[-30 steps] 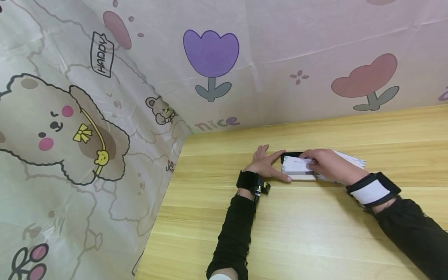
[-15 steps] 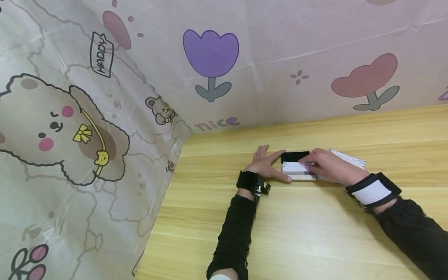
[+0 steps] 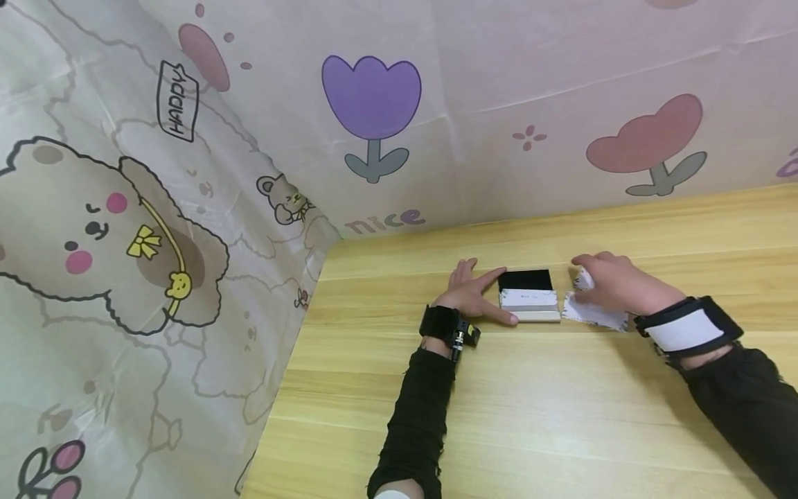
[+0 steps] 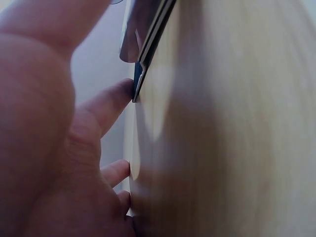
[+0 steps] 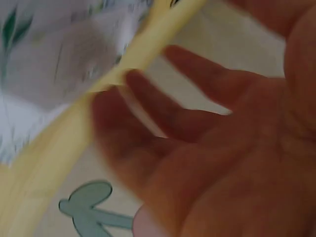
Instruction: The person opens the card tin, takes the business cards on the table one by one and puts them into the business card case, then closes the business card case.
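Observation:
A flat card case [image 3: 525,279], its black lid folded back, lies unfolded on the table. White printed cards [image 3: 528,297] sit in its silvery lower half. My left hand [image 3: 464,294] braces the left side of the case with thumb and index finger spread. In the left wrist view a fingertip touches the edge of the case [image 4: 148,47]. To the right, my right hand [image 3: 626,284] is over loose white cards [image 3: 595,312] and partly hides them. The right wrist view shows loosely bent fingers [image 5: 163,108], holding nothing, near a leaf-patterned card [image 5: 59,64].
The pale wooden table [image 3: 511,402] meets a printed cloth backdrop [image 3: 486,166] at the rear. Another cloth with a bear print [image 3: 125,235] hangs along the left side. Dark straps circle both wrists.
My right hand has left the card in the case, which now lies lower in the silvery half, and has moved right over the loose cards. The left hand has stayed put.

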`<act>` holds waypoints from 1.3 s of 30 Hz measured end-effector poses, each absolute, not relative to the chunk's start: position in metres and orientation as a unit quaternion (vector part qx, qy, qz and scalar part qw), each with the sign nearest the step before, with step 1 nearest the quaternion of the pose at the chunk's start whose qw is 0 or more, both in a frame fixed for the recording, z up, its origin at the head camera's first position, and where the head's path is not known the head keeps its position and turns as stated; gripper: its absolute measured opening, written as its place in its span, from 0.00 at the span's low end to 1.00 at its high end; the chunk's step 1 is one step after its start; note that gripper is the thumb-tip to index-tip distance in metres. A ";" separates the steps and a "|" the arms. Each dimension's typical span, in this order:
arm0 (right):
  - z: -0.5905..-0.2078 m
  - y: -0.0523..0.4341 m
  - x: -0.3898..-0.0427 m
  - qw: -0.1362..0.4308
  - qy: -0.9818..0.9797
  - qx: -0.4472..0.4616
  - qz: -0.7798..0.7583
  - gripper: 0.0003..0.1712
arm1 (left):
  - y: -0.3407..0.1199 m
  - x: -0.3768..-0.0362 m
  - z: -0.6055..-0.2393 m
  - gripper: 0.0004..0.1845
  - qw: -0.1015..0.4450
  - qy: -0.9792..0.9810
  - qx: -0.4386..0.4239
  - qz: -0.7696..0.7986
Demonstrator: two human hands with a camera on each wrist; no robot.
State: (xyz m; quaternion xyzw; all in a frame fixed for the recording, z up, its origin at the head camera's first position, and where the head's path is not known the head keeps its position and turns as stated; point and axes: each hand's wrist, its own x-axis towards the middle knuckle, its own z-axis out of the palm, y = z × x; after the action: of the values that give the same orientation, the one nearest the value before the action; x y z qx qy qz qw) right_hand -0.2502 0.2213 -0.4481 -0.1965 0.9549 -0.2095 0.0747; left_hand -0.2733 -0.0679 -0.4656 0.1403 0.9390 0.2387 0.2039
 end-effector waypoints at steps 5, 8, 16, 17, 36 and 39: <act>-0.448 0.233 -0.250 0.124 0.963 -0.153 -0.184 0.55 | -0.069 -0.272 -0.465 0.58 0.195 0.940 0.144 0.242; -0.448 0.235 -0.253 0.121 0.962 -0.159 -0.185 0.51 | -0.069 -0.272 -0.465 0.58 0.194 0.939 0.141 0.247; -0.441 0.237 -0.256 0.136 0.958 -0.141 -0.211 0.28 | -0.069 -0.273 -0.464 0.58 0.199 0.936 0.141 0.253; -0.439 0.237 -0.256 0.131 0.958 -0.142 -0.210 0.24 | -0.069 -0.273 -0.463 0.58 0.199 0.937 0.141 0.252; -0.438 0.233 -0.258 0.041 0.961 -0.111 -0.251 0.31 | -0.069 -0.272 -0.464 0.58 0.196 0.938 0.144 0.246; -0.437 0.227 -0.257 0.038 0.959 -0.129 -0.248 0.29 | -0.069 -0.272 -0.465 0.58 0.198 0.937 0.144 0.249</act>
State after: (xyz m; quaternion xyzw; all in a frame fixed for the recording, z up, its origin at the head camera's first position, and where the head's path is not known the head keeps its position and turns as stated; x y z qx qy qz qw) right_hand -0.2569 0.2270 -0.4375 -0.1289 0.9593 -0.2485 0.0375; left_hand -0.2722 -0.0685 -0.4652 0.1437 0.9371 0.2489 0.1981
